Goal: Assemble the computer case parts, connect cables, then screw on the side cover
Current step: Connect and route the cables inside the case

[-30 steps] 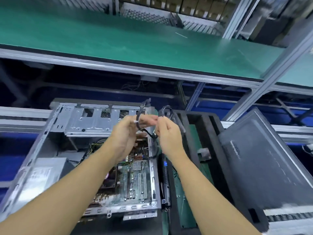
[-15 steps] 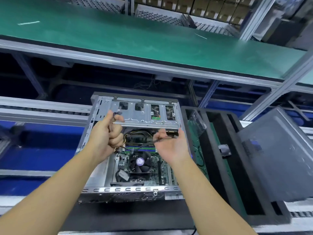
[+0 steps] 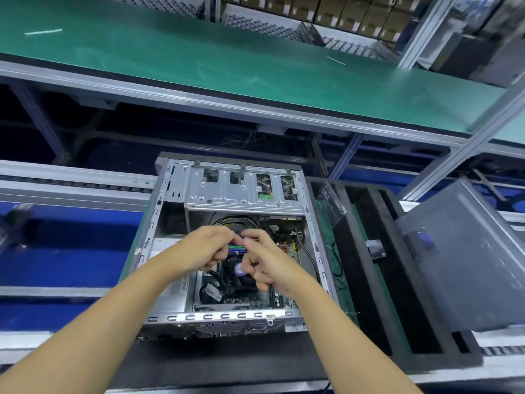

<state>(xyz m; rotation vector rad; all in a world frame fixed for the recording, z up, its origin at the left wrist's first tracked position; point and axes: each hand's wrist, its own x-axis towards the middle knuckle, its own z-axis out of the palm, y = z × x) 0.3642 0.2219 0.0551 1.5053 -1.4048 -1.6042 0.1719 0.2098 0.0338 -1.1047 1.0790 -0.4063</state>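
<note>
Nearest, two bare forearms reach in from the bottom edge and meet over the open computer case (image 3: 221, 317), which lies on its side on a dark mat (image 3: 216, 362) with its inside facing up. The left hand (image 3: 204, 248) and the right hand (image 3: 267, 263) are both curled, and their thumbs and forefingers touch tip to tip above the middle of the board. Whether anything small is pinched there I cannot tell, as the spot is blurred. Just under the knuckles sits the round CPU fan (image 3: 238, 270), and a black cable (image 3: 310, 258) runs along the case's right wall. Beyond the hands, the silver drive cage (image 3: 244, 191) spans the far end of the case. To the right, touching the case, lies a black foam tray (image 3: 392, 308) with long slots (a clear plastic bag (image 3: 331, 203) rests at its far left corner). The grey side cover (image 3: 468, 265) leans tilted on the tray's right side, well apart from the case. Farther back, a green belt (image 3: 227, 58) runs across, and cardboard boxes (image 3: 341, 9) stand behind it.
</note>
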